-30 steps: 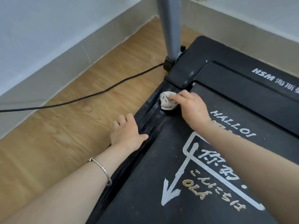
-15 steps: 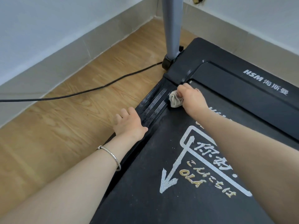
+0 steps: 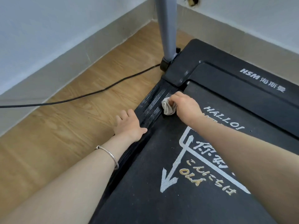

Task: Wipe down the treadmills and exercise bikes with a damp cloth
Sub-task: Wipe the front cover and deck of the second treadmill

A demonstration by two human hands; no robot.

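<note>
Nearest the viewer, the left hand (image 3: 129, 125) is resting palm-down on the treadmill (image 3: 145, 191) as a brace, fingers loose over the outer edge of the ribbed side rail (image 3: 154, 101) and clasping nothing. Just beyond, the right hand (image 3: 186, 107) is gripping a small bunched beige cloth (image 3: 168, 108), fingers curled round it, pressing it where rail meets belt. Judgement: strokes along the ribs rather than across, with the cloth refolded to a clean face, are looking best for the grooves. The black belt is showing pale dust around its printed greetings, while the motor cover (image 3: 210, 62) farther off is looking glossy.
</note>
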